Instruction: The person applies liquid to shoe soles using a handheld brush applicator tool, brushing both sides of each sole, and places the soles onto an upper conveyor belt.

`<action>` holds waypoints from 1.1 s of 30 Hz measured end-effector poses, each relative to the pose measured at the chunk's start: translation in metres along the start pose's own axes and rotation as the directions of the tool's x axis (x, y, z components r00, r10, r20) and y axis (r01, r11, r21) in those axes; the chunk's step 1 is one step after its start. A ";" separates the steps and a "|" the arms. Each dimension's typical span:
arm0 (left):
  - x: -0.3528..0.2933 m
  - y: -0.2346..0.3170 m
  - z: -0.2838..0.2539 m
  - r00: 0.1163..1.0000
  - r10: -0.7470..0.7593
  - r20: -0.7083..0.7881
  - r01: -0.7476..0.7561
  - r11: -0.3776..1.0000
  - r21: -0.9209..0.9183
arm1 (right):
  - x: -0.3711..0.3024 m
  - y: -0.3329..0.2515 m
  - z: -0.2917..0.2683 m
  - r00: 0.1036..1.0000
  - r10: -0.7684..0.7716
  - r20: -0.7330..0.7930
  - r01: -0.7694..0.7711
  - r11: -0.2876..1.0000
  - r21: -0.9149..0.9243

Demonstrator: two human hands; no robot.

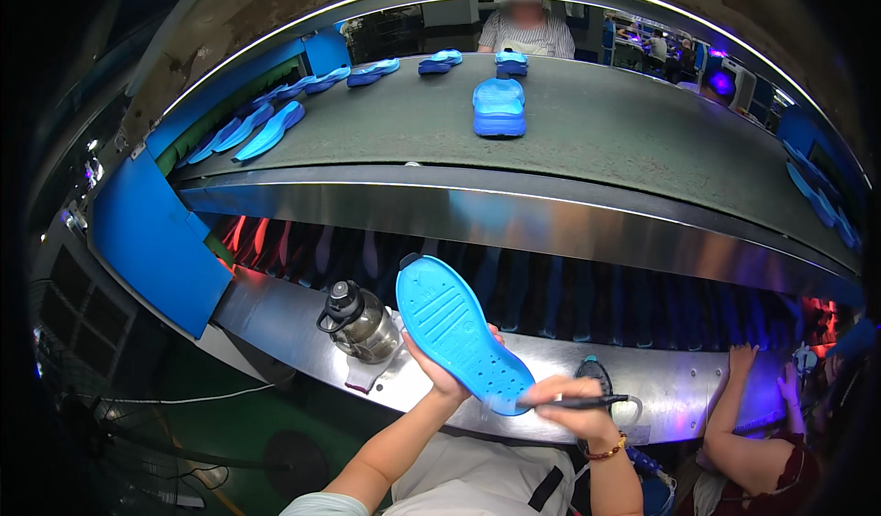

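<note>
My left hand (433, 369) grips a bright blue shoe sole (448, 319) from below, with the palm under its edge. The sole is tilted, its ridged and holed face showing and a dark tab at its far tip. In my right hand (583, 417) is a black-handled brush (596, 402), the fingers closed round it. Its pale, blurred tip lies against the near end of the sole. A thin hose curves from the handle's back end. Just behind my right hand a dark oval thing (595, 371) sits on the metal ledge, partly hidden.
A drinking bottle (364, 326) stands left on the metal ledge (275, 319), over a pale cloth (362, 375). Several blue soles ride the dark conveyor belt (624, 140); more line a lower slot. A co-worker's arms (741, 415) reach in at right. Another person (526, 34) is beyond the belt.
</note>
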State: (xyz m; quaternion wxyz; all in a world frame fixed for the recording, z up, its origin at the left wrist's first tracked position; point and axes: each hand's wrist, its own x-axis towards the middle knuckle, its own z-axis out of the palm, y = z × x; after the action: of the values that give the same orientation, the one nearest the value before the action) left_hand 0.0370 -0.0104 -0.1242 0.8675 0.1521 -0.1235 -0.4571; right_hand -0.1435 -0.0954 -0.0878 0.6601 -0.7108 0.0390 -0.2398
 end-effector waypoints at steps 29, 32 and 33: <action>0.004 0.003 0.011 0.999 0.041 0.025 -0.042 0.998 0.042 | -0.022 0.001 -0.011 0.991 -0.105 -0.077 0.099 0.991 -0.086; 0.006 0.001 0.014 0.999 0.020 0.042 -0.020 1.000 0.008 | -0.017 0.006 -0.006 0.988 -0.040 -0.151 0.015 0.986 -0.166; 0.008 0.000 0.015 0.997 0.022 0.076 -0.022 1.000 0.004 | -0.018 0.001 -0.003 0.996 -0.088 -0.020 0.080 0.966 -0.244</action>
State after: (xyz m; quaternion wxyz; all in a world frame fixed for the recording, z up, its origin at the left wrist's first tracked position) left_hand 0.0361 -0.0189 -0.1102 0.8668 0.1356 -0.1591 -0.4528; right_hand -0.1605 -0.0910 -0.0937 0.5567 -0.7835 0.0479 -0.2718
